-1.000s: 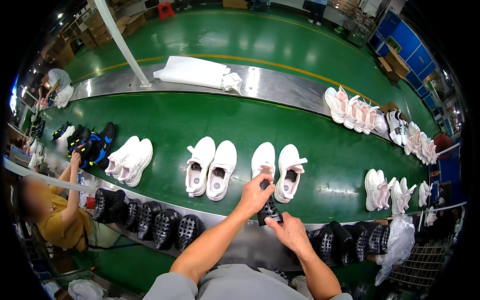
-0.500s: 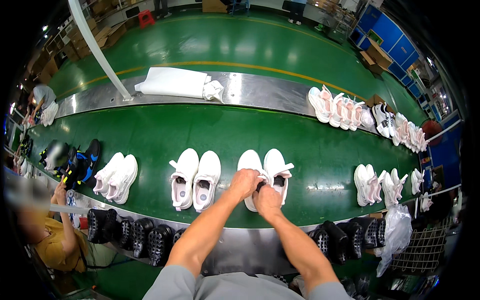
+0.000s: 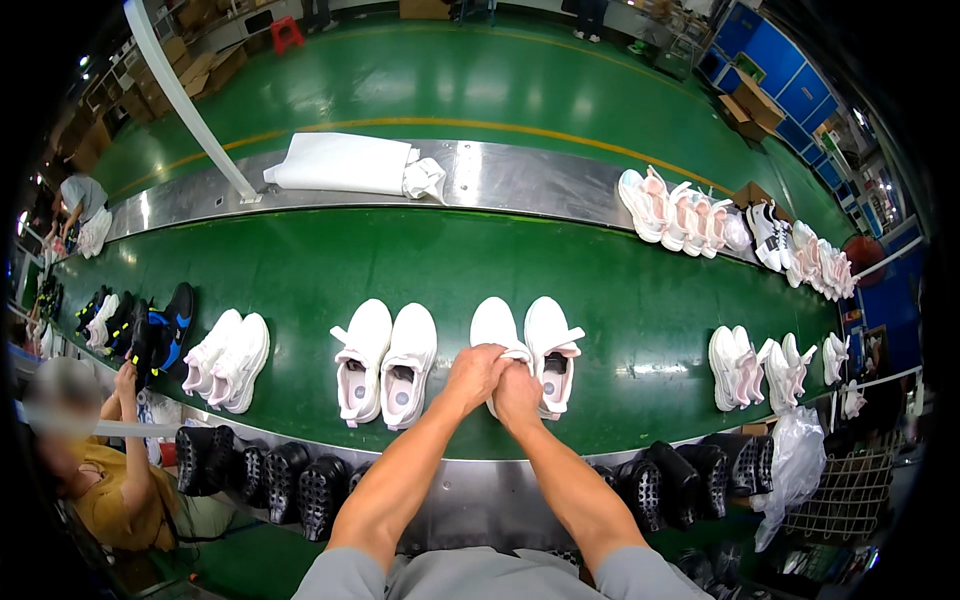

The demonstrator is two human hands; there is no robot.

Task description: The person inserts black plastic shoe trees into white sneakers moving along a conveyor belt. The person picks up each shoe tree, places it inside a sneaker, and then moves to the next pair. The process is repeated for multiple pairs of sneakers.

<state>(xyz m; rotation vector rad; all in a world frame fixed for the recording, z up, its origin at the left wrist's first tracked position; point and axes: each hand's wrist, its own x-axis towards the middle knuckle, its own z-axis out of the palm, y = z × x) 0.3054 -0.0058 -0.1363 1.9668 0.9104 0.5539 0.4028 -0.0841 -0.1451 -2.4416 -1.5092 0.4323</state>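
Observation:
Both my hands are closed over the upper of a white sneaker (image 3: 494,320), the left one of a pair on the green belt (image 3: 640,300). My left hand (image 3: 474,373) grips around its strap and tongue area. My right hand (image 3: 515,393) presses against it, thumbs and fingers meeting; exactly what part they pinch is hidden. Just to the right stands the other white sneaker (image 3: 545,325), its strap lifted and sticking out sideways. Left of my hands is another pair, a white sneaker with its strap out (image 3: 367,325) and its mate (image 3: 412,328).
More white shoes (image 3: 228,355) and dark blue-black shoes (image 3: 170,330) line the belt leftward, with white shoes (image 3: 735,365) to the right. Black shoe lasts (image 3: 322,490) stand along the near edge. A co-worker (image 3: 110,480) sits at left. A white roll (image 3: 340,165) lies on the far metal ledge.
My right hand has shifted left, off the gap between the two sneakers, and now meets my left hand over the left sneaker. The whole view has shifted slightly.

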